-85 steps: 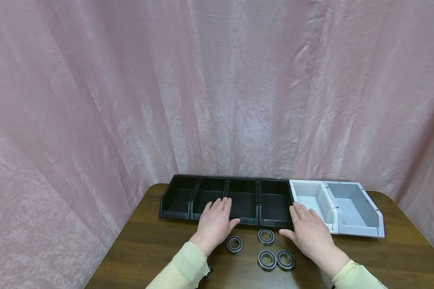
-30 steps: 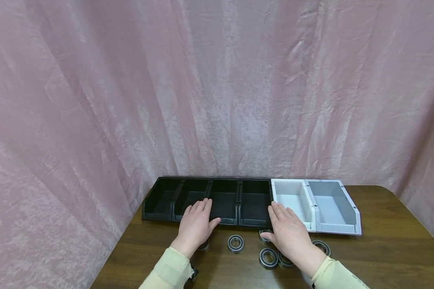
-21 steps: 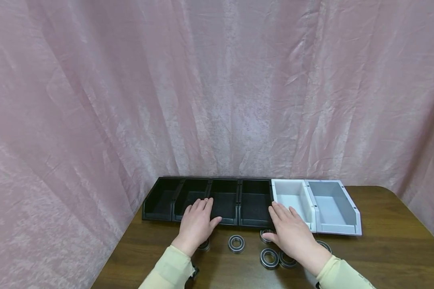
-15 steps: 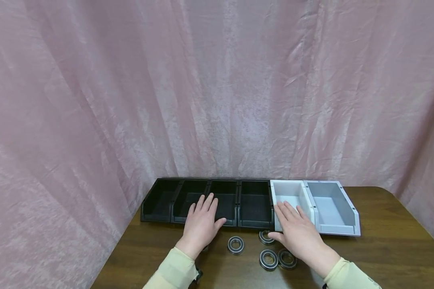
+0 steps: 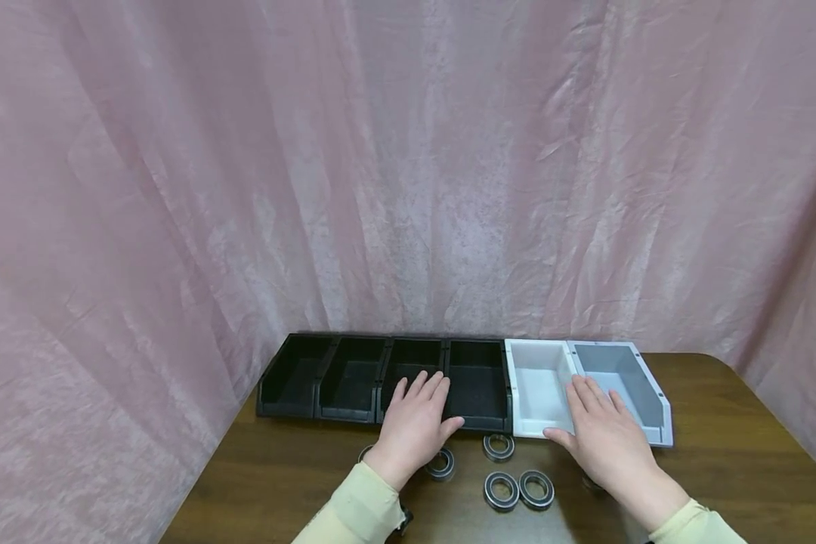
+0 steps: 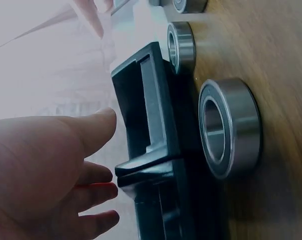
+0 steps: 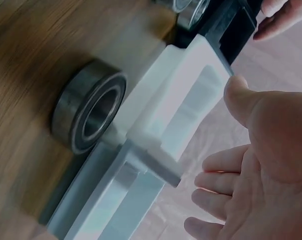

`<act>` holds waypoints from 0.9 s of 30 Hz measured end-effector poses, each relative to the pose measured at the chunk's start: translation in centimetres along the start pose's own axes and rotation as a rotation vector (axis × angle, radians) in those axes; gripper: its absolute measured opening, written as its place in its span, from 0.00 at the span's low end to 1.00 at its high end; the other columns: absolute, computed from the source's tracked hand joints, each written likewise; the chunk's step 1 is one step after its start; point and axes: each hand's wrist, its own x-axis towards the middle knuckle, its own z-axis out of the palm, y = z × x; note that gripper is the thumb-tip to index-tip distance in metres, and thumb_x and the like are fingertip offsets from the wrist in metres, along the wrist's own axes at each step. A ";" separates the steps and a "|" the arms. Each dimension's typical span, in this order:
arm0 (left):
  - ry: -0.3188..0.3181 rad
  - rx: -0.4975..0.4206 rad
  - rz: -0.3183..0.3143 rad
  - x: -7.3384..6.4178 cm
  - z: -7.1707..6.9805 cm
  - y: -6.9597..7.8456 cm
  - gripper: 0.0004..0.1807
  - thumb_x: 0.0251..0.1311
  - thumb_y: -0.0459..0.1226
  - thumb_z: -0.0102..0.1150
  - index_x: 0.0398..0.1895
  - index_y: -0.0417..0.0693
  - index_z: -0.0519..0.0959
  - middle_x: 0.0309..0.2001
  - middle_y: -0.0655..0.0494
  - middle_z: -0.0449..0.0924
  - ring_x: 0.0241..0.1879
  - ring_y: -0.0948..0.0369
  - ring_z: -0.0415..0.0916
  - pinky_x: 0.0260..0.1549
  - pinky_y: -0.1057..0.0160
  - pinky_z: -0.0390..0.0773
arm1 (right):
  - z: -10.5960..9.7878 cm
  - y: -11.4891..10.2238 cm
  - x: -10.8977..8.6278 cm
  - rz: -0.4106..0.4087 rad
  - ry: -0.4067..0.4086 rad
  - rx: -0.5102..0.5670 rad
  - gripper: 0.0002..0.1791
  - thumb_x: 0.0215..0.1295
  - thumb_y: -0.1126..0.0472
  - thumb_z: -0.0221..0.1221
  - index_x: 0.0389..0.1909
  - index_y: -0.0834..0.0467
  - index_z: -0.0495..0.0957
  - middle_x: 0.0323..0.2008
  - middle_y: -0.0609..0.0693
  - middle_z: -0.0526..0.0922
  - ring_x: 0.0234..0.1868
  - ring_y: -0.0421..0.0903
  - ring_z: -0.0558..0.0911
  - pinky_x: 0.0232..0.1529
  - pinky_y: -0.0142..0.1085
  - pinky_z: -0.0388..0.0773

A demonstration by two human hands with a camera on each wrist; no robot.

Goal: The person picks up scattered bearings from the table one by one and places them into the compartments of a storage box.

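Note:
My left hand (image 5: 411, 432) hovers palm down over the front of the third black bin (image 5: 413, 355), fingers spread and holding nothing. Its forearm partly covers two metal ball bearings, one being the bearing (image 5: 443, 466) at its right; a bearing (image 6: 243, 130) also shows large below the palm in the left wrist view. Over the border of the white bin (image 5: 540, 370) and the grey bin (image 5: 635, 397) is my right hand (image 5: 610, 442), fingers straight, thumb out to the left, nothing held. A bearing (image 7: 73, 117) lies under it, nearly hidden in the head view.
Three more bearings lie between the hands: one bearing (image 5: 499, 447) near the bins, and a side-by-side pair, the left bearing (image 5: 501, 492) and the right bearing (image 5: 536, 489). The bins stand in one row on the wooden table (image 5: 265, 476), before a pink curtain (image 5: 408, 189).
Both hands have moved right along the row: the left from the second black bin to the third, the right from the black-white border to the white-grey border. The bearings between them are uncovered.

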 end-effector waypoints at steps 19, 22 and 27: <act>0.088 0.032 0.009 0.7 0.3 0.0 0.30 0.77 0.54 0.66 0.72 0.46 0.83 0.73 0.49 0.81 0.73 0.50 0.78 0.75 0.41 0.71 | 0.7 1.2 0.5 -0.035 0.023 0.031 0.46 0.65 0.43 0.77 0.65 0.78 0.77 0.66 0.75 0.79 0.68 0.70 0.80 0.69 0.66 0.74; 0.091 0.019 0.012 0.7 0.3 -0.2 0.30 0.77 0.54 0.67 0.72 0.46 0.83 0.73 0.48 0.81 0.72 0.49 0.78 0.75 0.40 0.71 | 0.8 1.2 0.7 -0.038 0.010 0.017 0.46 0.65 0.43 0.76 0.66 0.78 0.77 0.67 0.75 0.79 0.69 0.70 0.79 0.70 0.65 0.74; 0.062 0.008 0.020 0.7 0.2 -0.5 0.31 0.77 0.54 0.67 0.74 0.45 0.81 0.74 0.48 0.79 0.74 0.50 0.77 0.76 0.40 0.70 | 0.8 1.1 0.8 -0.032 -0.007 0.012 0.46 0.66 0.43 0.76 0.67 0.78 0.76 0.68 0.76 0.78 0.70 0.70 0.78 0.71 0.66 0.73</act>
